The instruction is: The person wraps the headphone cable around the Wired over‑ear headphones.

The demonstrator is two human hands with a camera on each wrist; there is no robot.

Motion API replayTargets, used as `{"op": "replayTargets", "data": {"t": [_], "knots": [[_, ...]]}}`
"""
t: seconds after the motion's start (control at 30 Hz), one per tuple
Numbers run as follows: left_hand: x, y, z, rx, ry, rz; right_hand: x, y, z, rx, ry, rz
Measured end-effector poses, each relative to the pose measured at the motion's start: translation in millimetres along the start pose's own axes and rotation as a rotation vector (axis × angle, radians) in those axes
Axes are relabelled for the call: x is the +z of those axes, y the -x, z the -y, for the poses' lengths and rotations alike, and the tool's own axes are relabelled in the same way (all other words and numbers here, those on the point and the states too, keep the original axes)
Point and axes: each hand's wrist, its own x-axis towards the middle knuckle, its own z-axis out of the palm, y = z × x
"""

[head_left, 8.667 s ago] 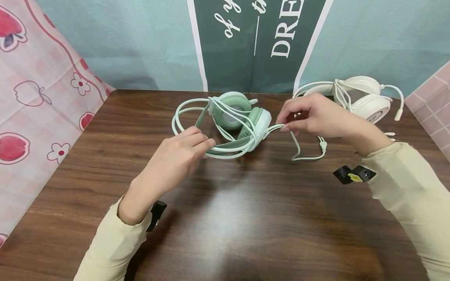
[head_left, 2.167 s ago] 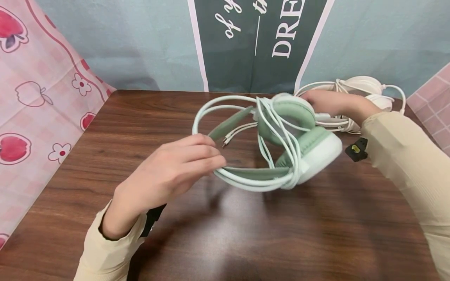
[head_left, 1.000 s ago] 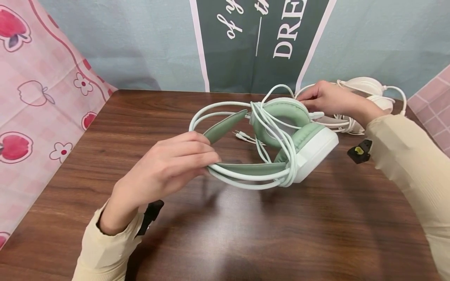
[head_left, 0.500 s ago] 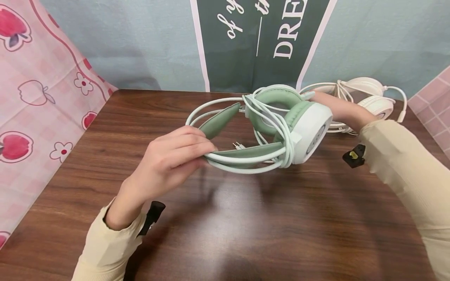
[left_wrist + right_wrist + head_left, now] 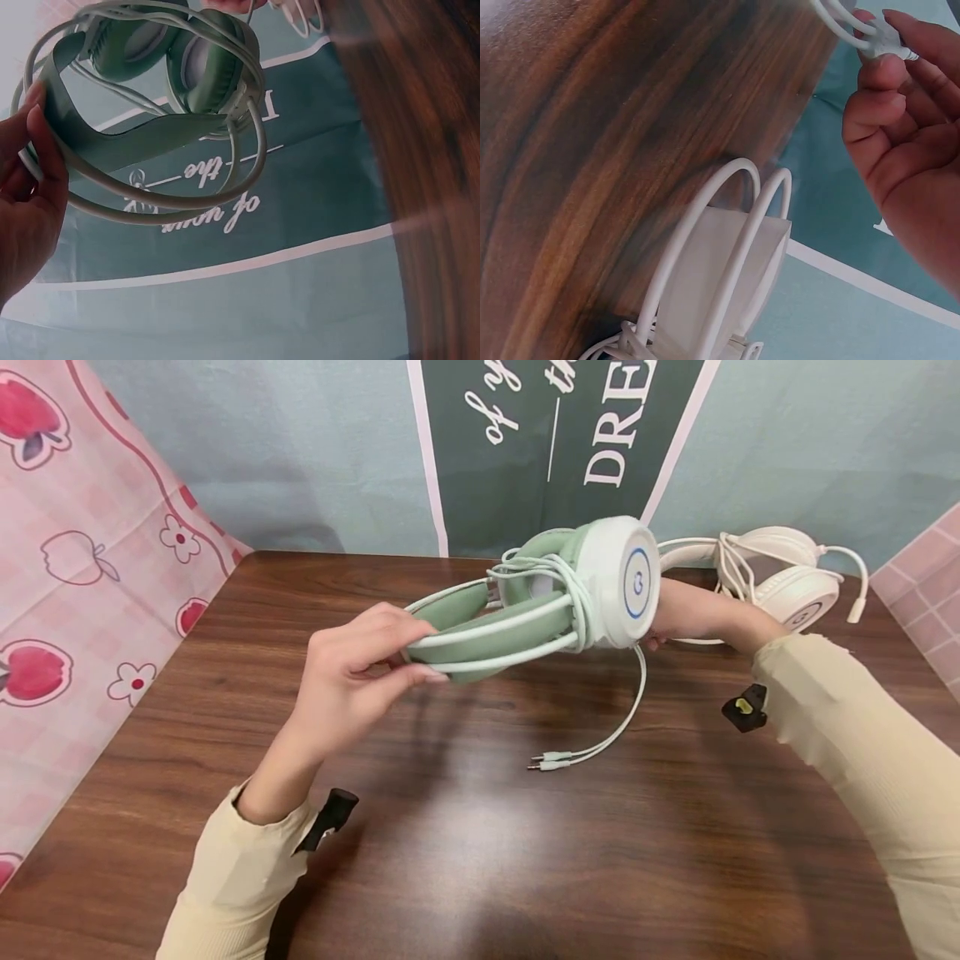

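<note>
A mint-green and white headset [image 5: 615,581] is held above the table, its cord looped around the ear cups and headband. My left hand [image 5: 348,681] grips the headband, thumb below and fingers above. In the left wrist view the green ear pads [image 5: 206,71] hang beyond that grip. My right hand [image 5: 693,610] is partly hidden behind the near ear cup. In the right wrist view it pinches the pale cord splitter [image 5: 887,39] between thumb and fingers. Two audio plugs [image 5: 553,762] dangle from the cord over the table.
A second, white headset [image 5: 798,597] with a microphone boom lies at the table's back right, close to my right forearm. Behind the brown wooden table [image 5: 480,860] hangs a blue-green cloth with lettering [image 5: 615,435]. A pink fruit-print cloth [image 5: 97,577] borders the left side.
The green headset has been lifted off the table and turned, so an ear cup's outer face now shows. The right hand has passed behind it, and the plugs now hang in front.
</note>
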Motion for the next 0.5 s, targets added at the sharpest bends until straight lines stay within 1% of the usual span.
{"op": "replayTargets", "data": {"t": [0.07, 0.2, 0.3, 0.37, 0.5], "knots": [[-0.7, -0.2, 0.6, -0.045, 0.013, -0.017, 1.0, -1.6, -0.1, 0.049, -0.050, 0.032], [-1.7, -0.2, 2.9, -0.130, 0.074, -0.057, 2.8, -0.5, -1.4, 0.134, -0.049, 0.072], [-2.9, 0.6, 5.5, -0.199, 0.139, -0.086, 4.0, 1.3, -2.1, 0.165, -0.048, 0.082], [-3.6, 1.2, 7.0, -0.231, 0.170, -0.098, 4.7, 1.9, -2.1, 0.171, -0.061, 0.074], [-4.0, 1.7, 9.3, -0.269, 0.167, -0.107, 7.2, 3.1, -1.5, 0.183, -0.057, 0.068]]}}
